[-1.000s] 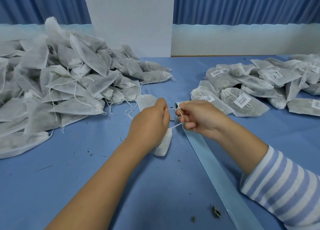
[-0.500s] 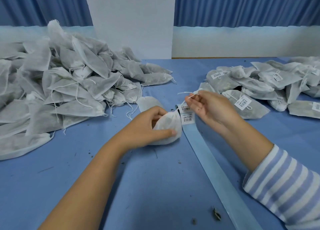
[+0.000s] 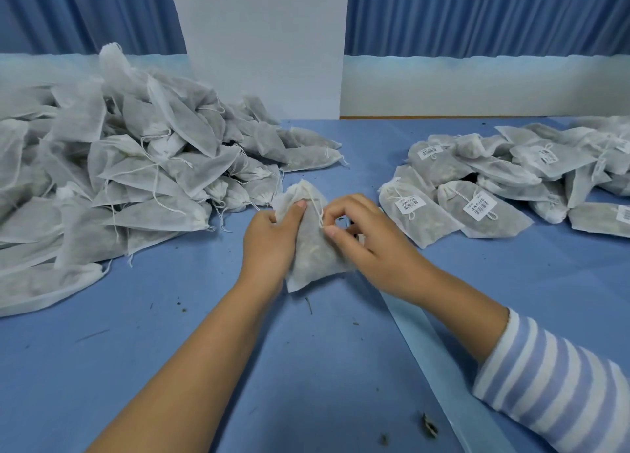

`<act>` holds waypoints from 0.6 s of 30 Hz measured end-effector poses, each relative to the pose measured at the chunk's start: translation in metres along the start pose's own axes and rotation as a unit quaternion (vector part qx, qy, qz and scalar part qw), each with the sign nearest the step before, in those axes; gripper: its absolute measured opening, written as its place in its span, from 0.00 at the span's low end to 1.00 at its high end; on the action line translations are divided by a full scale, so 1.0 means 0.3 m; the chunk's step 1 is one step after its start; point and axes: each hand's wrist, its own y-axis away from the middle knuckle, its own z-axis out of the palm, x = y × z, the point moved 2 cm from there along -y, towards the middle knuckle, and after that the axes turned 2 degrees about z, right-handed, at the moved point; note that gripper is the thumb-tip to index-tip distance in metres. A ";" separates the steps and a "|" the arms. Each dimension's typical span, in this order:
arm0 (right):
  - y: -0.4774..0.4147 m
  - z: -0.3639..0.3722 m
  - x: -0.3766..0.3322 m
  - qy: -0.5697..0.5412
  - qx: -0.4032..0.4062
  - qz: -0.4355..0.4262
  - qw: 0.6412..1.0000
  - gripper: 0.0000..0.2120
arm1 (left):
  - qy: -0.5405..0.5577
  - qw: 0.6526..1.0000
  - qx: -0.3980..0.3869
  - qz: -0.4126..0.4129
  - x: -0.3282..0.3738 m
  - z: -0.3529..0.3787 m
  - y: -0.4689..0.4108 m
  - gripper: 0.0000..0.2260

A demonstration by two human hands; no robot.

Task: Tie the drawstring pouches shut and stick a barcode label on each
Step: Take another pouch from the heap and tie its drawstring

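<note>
**knotnewbie:** Only 1 view to go on, the head cam. Where's the pouch that's in play, and who's got it?

**baglady:** Dead centre on the blue table (image 3: 306, 367), between the 2 stacks. The drawstring pouch (image 3: 312, 251) is tipped up off the cloth, neck pointing away from the person. The left hand (image 3: 271, 244) is wrapped round its left edge, thumb (image 3: 300, 208) pressed on the front just below the gathered neck. The right hand (image 3: 370, 239) has its fingers curled in tight, and the fingertips look pinched on the drawstring (image 3: 318, 210) where it runs down the front. I can't tell if there's a knot in it yet. No label on the face I can see.

**knotnewbie:** How's it going to handle?

**baglady:** My guess is light and floppy. It's thin, see-through non-woven fabric with loose dried stuff inside, so it'll sag and shift rather than keep its shape. Grab the belly and it just squishes, so I'd hold it right under the gathers and work the cord close to the neck. The cord's skinny, so that's fingertip pinching only. Yank too hard and the fabric probably rips.

**knotnewbie:** Anything else around?

**baglady:** There's a heap of unlabelled pouches (image 3: 136, 173) on the left. The labelled pouches (image 3: 443, 169) are on the right, several showing a barcode label (image 3: 479, 207). A pale backing strip (image 3: 443, 350) runs out from under the right wrist. The sticker probably wants the flat belly, smoothed down.
</note>
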 end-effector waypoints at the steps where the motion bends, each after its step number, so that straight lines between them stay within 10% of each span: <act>1: 0.001 0.005 0.004 0.018 -0.009 -0.003 1.000 0.04 | 0.010 1.000 -0.009 -0.010 -0.001 0.007 0.004 0.17; 9: 0.006 -0.003 0.032 0.074 -0.031 -0.020 0.997 0.02 | 0.230 0.956 -0.122 -0.137 0.008 0.028 0.014 0.12; 18: -0.006 -0.048 0.051 -0.018 -0.032 0.053 0.998 0.06 | 0.170 0.964 -0.177 -0.101 0.008 0.021 0.021 0.12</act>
